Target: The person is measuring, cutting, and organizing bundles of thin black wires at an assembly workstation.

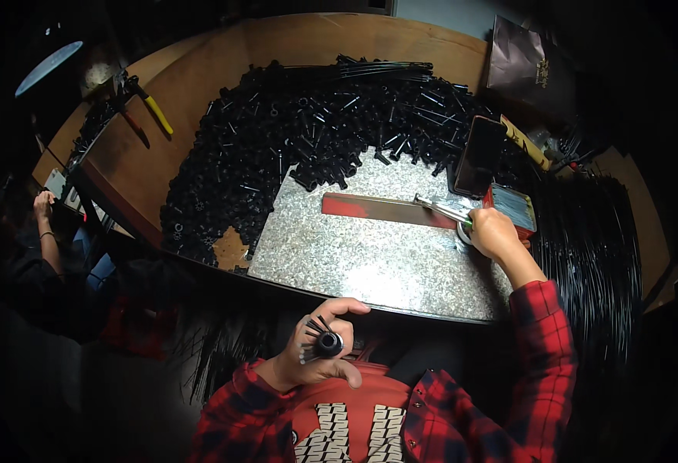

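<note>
My left hand [313, 346] is held low in front of my chest, closed around a small black round hub [328, 343] with several short black rods sticking out of it. My right hand [494, 232] reaches to the right edge of a speckled stone slab [354, 255] and grips a metal tool with a green grip [443, 209] over a small round tin. A long flat red-brown bar [377, 208] lies across the slab, just left of that tool.
A large heap of small black tubular parts [277, 147] curves around the slab's far side on a wooden table [223, 54]. A dark phone [479, 154] stands upright at right, beside bundles of thin black rods [586, 247]. Yellow-handled pliers [154, 108] lie far left. Another person's hand [44, 204] shows at left.
</note>
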### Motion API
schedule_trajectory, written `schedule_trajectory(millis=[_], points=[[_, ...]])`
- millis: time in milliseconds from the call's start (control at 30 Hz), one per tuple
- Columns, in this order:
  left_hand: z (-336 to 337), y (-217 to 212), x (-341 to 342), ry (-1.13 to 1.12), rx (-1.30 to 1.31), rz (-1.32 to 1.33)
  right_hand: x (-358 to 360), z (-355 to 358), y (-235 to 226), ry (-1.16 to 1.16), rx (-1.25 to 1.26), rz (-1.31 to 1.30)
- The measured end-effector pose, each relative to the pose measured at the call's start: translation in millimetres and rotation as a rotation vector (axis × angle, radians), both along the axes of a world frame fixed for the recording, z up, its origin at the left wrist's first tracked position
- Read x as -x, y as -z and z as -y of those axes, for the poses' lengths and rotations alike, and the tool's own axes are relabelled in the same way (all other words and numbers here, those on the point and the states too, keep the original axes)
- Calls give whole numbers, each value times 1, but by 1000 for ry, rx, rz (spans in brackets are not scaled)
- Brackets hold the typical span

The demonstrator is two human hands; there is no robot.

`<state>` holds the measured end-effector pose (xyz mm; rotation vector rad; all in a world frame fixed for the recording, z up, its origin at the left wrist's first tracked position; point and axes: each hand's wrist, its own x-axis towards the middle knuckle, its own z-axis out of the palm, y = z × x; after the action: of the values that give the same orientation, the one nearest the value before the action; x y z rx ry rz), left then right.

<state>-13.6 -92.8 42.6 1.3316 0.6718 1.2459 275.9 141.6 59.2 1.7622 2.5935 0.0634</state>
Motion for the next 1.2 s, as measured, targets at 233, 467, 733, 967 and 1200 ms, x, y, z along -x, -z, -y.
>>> schedule_trajectory(millis=[233, 467, 733, 967, 1200], points=[[0, 0, 1, -30, -43, -86, 8, -2, 1, 13, -5, -13], [-4, 7, 3, -50, 25, -45, 4, 4, -6, 85, -42, -156], [-13, 12, -1, -136, 42, -79, 19, 36, -13, 92, 87, -818], [-19, 3, -13, -177, 0, -172, 83, 138, -9, -287, 815, -1651], [-13, 3, -20, -225, 101, -79, 104, 167, -2, -454, 745, -1582]])
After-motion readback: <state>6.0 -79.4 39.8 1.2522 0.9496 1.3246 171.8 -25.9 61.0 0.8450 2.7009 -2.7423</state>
